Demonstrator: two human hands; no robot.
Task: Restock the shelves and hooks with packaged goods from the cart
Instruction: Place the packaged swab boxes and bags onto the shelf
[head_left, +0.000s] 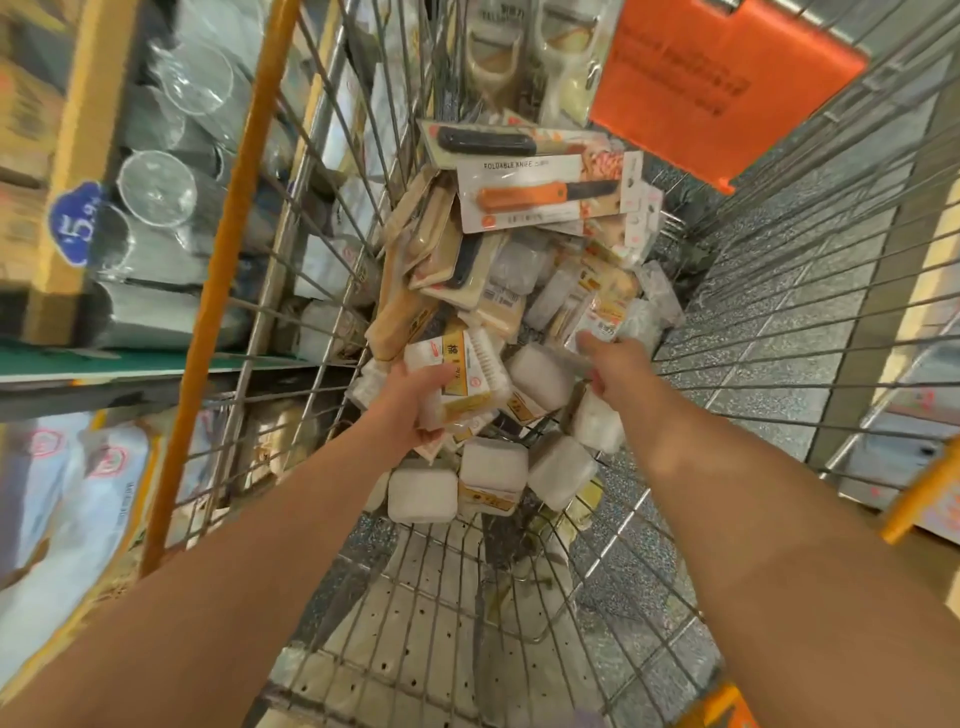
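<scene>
Both my arms reach down into the wire cart (779, 291). My left hand (410, 395) grips a stack of white cotton-swab packs (462, 374) with yellow labels. My right hand (618, 369) pinches a clear flat packet (597, 317) from the heap. The heap holds several white boxed packs (422, 494), wooden-coloured utensil cards (431, 260) and carded foldable knives, one with an orange handle (540, 195).
The cart's orange child-seat flap (727, 88) hangs at the far end. On the left a shelf holds clear glasses (156, 187) behind an orange upright (228, 249) with a blue price tag (78, 223). Bagged goods (67, 499) sit on the lower shelf. Grey tiled floor lies right.
</scene>
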